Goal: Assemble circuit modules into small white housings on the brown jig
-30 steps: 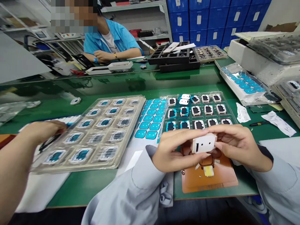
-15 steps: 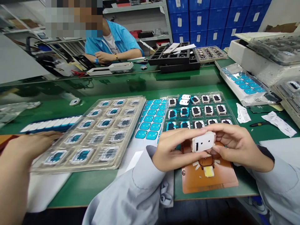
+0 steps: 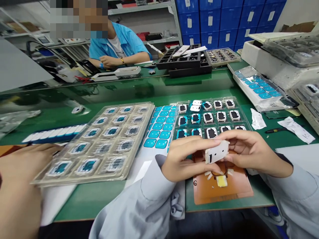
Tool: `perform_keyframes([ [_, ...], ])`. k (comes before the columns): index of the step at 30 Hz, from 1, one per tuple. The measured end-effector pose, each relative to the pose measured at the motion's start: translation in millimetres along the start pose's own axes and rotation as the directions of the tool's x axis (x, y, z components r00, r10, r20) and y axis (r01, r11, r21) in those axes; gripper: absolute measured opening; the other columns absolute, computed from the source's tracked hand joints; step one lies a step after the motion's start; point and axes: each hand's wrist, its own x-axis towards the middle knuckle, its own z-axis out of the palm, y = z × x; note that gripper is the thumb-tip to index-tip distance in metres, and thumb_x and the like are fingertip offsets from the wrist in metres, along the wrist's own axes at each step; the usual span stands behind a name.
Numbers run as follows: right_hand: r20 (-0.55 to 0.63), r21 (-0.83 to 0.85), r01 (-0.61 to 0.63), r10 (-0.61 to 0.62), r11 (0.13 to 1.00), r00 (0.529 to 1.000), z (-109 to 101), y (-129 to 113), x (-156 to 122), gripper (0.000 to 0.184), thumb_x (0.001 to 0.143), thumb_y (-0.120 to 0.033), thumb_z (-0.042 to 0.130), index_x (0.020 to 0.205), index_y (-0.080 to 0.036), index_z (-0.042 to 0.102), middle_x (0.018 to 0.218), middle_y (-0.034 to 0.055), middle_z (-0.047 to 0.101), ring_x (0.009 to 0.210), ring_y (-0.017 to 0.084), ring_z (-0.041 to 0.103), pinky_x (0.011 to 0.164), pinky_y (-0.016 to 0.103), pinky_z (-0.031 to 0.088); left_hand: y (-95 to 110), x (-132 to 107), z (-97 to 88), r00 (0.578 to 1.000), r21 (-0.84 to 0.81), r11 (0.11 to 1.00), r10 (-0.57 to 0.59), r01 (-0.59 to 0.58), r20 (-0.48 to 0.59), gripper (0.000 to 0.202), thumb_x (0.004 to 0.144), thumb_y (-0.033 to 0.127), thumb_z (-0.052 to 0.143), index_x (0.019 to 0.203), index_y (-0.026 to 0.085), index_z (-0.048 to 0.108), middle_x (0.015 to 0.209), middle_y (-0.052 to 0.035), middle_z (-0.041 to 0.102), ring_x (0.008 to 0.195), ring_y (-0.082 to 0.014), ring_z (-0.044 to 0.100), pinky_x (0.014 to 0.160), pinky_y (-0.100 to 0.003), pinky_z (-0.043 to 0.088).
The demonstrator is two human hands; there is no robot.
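Note:
Between my two hands is a small white rectangular casing [image 3: 217,152] with rounded corners, two dark holes and a dark slot. My left hand [image 3: 184,156] pinches its left end between thumb and fingers. The fingers of my right hand [image 3: 254,152] grip its right end. Under the casing lies an orange plate [image 3: 224,192] with a yellow patch [image 3: 221,181] and white strips. Just beyond my hands, a clear tray [image 3: 245,114] holds several white frames with black or blue faces. A sheet of blue stickers [image 3: 159,134] lies left of it.
At left stands a large clear-lidded tray [image 3: 136,154] of similar parts, with another person's arm [image 3: 22,162] beside it. A person in blue [image 3: 129,43] sits across the bench. Black compartment trays [image 3: 190,69], a bagged stack of blue stickers [image 3: 261,88] and white wrappers [image 3: 296,130] lie around.
The casing has tilted slightly in my hands, which stay in nearly the same place. The other person's arm at left has shifted a little.

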Motion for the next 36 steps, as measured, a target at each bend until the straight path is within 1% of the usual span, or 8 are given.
perform_keyframes([
  [6, -0.020, -0.010, 0.045, -0.045, 0.999, 0.999, 2.3, 1.5, -0.7, 0.032, 0.075, -0.008, 0.069, 0.102, -0.026, 0.069, 0.091, -0.0006, 0.068, 0.078, 0.012, 0.066, 0.069, 0.021, 0.056, -0.4, -1.8, 1.2, 1.000, -0.012, 1.000, 0.008, -0.008, 0.011, 0.046, 0.071, 0.033, 0.080, 0.108, 0.012, 0.064, 0.064, -0.0008, 0.062, 0.054, -0.0097, 0.054, 0.049, -0.019, 0.045],
  [15, -0.017, -0.011, 0.095, -0.095, 0.995, 0.995, 8.5, 2.1, -0.2, 0.030, 0.075, -0.005, 0.070, 0.099, -0.022, 0.065, 0.087, -0.0009, 0.066, 0.072, 0.009, 0.064, 0.063, 0.017, 0.055, -1.8, -2.7, 2.7, 0.998, -0.044, 0.999, 0.017, -0.015, 0.055, 0.047, 0.071, 0.031, 0.081, 0.111, 0.014, 0.063, 0.064, 0.0009, 0.061, 0.057, -0.0098, 0.056, 0.054, -0.019, 0.047],
  [20, -0.024, -0.103, 0.104, -0.107, 0.989, 0.994, 9.4, 5.2, -1.5, 0.028, 0.075, -0.010, 0.075, 0.097, -0.022, 0.063, 0.086, -0.0019, 0.064, 0.070, 0.009, 0.061, 0.060, 0.017, 0.054, -2.6, -2.3, 6.7, 0.999, -0.037, 0.999, 0.032, -0.031, 0.038, 0.046, 0.071, 0.031, 0.081, 0.109, 0.013, 0.063, 0.060, 0.0031, 0.057, 0.054, -0.0084, 0.051, 0.052, -0.018, 0.043],
  [29, 0.000, -0.211, 0.082, -0.083, 0.974, 0.997, 10.1, 3.4, -3.3, 0.026, 0.079, -0.020, 0.075, 0.101, -0.023, 0.061, 0.089, 0.0005, 0.064, 0.071, 0.012, 0.061, 0.055, 0.020, 0.053, 1.8, -2.5, 6.6, 0.998, 0.071, 0.996, 0.048, -0.050, 0.040, 0.046, 0.072, 0.035, 0.080, 0.106, 0.010, 0.062, 0.060, 0.0018, 0.060, 0.051, -0.0081, 0.053, 0.049, -0.018, 0.042],
  [31, -0.001, -0.241, 0.135, -0.140, 0.961, 0.990, 9.6, 4.5, -3.9, 0.035, 0.081, -0.021, 0.073, 0.113, -0.026, 0.059, 0.099, 0.0025, 0.063, 0.082, 0.015, 0.063, 0.061, 0.023, 0.055, 2.8, -2.7, 7.1, 0.998, 0.114, 0.992, 0.058, -0.058, 0.004, 0.048, 0.071, 0.037, 0.081, 0.105, 0.010, 0.062, 0.058, 0.0027, 0.060, 0.049, -0.0079, 0.054, 0.048, -0.017, 0.041],
  [33, -0.022, -0.327, 0.247, -0.268, 0.912, 0.963, 8.9, 5.2, -4.4, 0.040, 0.084, -0.022, 0.069, 0.121, -0.028, 0.055, 0.107, 0.0053, 0.060, 0.093, 0.018, 0.062, 0.068, 0.028, 0.057, 3.8, -3.0, 7.9, 0.995, 0.164, 0.983, 0.094, -0.086, -0.042, 0.050, 0.069, 0.040, 0.082, 0.104, 0.010, 0.061, 0.056, 0.0042, 0.059, 0.046, -0.0072, 0.053, 0.046, -0.017, 0.040],
  [34, -0.028, -0.401, 0.312, -0.351, 0.862, 0.936, 8.4, 5.2, -4.6, 0.038, 0.085, -0.022, 0.067, 0.121, -0.028, 0.055, 0.109, 0.0064, 0.058, 0.097, 0.020, 0.060, 0.072, 0.031, 0.057, 4.3, -3.3, 8.1, 0.993, 0.186, 0.978, 0.110, -0.099, -0.050, 0.051, 0.069, 0.042, 0.082, 0.103, 0.010, 0.061, 0.055, 0.0045, 0.059, 0.046, -0.0070, 0.053, 0.045, -0.017, 0.040],
  [36, 0.010, -0.576, 0.445, -0.539, 0.685, 0.842, 7.1, 4.7, -5.4, 0.028, 0.085, -0.021, 0.063, 0.112, -0.027, 0.060, 0.110, 0.0074, 0.056, 0.099, 0.022, 0.058, 0.078, 0.037, 0.057, 5.2, -3.9, 7.9, 0.992, 0.220, 0.969, 0.123, -0.112, -0.036, 0.052, 0.068, 0.044, 0.081, 0.101, 0.009, 0.061, 0.055, 0.0042, 0.060, 0.045, -0.0070, 0.055, 0.045, -0.016, 0.041],
])
